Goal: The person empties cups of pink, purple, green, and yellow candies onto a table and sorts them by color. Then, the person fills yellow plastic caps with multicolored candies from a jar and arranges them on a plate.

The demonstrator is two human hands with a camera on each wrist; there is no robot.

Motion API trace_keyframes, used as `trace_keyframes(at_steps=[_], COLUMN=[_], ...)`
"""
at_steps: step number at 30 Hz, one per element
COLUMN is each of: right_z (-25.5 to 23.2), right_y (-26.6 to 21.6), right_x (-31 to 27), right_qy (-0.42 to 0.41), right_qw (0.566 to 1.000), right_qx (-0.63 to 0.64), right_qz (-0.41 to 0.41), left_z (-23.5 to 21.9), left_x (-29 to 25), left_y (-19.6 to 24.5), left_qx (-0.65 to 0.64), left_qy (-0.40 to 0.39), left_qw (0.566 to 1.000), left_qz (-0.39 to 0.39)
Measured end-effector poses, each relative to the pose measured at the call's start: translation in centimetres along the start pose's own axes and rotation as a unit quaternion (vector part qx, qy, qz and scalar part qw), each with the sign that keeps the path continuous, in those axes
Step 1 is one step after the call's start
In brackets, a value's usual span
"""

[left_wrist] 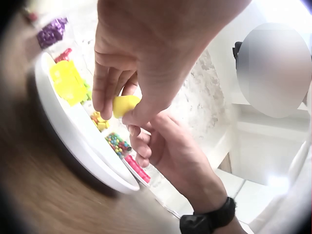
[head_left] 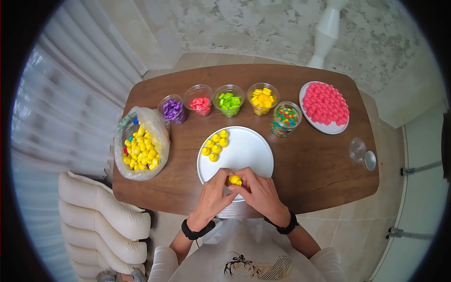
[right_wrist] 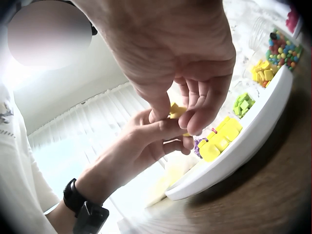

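Both hands meet over the near edge of a white plate (head_left: 253, 150). My left hand (head_left: 217, 195) pinches a small yellow piece (head_left: 235, 180); in the left wrist view the piece (left_wrist: 125, 105) shows between thumb and fingers of the left hand (left_wrist: 146, 53). The right hand (head_left: 263, 193) holds the same piece from the other side; in the right wrist view a bit of yellow (right_wrist: 177, 111) shows between the thumb and fingers of the right hand (right_wrist: 180, 58). Several yellow pieces (head_left: 214, 149) stand at the plate's upper left.
A plastic bag (head_left: 162, 157) of yellow pieces lies at the left. Along the back stand cups of purple (head_left: 173, 111), pink (head_left: 201, 105), green (head_left: 229, 103) and yellow sweets (head_left: 262, 99), and a jar (head_left: 284, 121). A plate of pink pieces (head_left: 325, 105) and clear lids (head_left: 358, 149) are right.
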State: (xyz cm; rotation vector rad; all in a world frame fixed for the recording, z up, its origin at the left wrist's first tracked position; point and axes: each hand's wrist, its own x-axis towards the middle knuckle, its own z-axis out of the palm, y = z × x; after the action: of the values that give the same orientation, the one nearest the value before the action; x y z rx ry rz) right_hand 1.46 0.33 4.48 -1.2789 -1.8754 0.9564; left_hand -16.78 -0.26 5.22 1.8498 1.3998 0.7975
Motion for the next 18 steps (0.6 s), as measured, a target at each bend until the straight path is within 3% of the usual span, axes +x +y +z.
trace_keyframes(at_steps=[3,6,8,9,11,13,15,18], right_z=[-1.0,-1.7,-2.5,-3.0,-4.0,-5.0,-5.7,-5.3], right_y=[1.0,2.5,3.4,3.6,3.8,3.6,3.8,4.2], right_x=[-0.7,-1.7,-2.5,-2.9,-3.7,-4.2,-4.6,-5.1], right_qy=[0.051,0.107,0.108,0.117,0.151,0.196,0.272,0.262], right_qw=[0.998,0.991,0.968,0.966,0.917,0.898,0.865,0.872], right_qx=[-0.018,0.079,0.222,0.225,0.349,0.374,0.399,0.390], right_qz=[-0.016,-0.015,0.048,0.048,0.123,0.126,0.139,0.136], left_z=[1.0,2.1,2.6,2.7,3.1,3.4,3.3,3.7], left_x=[0.9,1.9,2.7,3.3,4.7,6.8,9.7,14.8], left_y=[0.4,0.7,1.2,1.6,2.6,4.1,6.3,8.0], left_qx=[-0.067,-0.074,-0.109,-0.105,-0.102,-0.077,0.010,0.046], left_qy=[-0.033,-0.067,-0.100,-0.108,-0.134,-0.111,-0.023,0.021], left_qw=[0.997,0.994,0.987,0.986,0.981,0.986,0.989,0.977], left_qz=[0.021,0.054,0.065,0.070,0.092,0.097,0.143,0.209])
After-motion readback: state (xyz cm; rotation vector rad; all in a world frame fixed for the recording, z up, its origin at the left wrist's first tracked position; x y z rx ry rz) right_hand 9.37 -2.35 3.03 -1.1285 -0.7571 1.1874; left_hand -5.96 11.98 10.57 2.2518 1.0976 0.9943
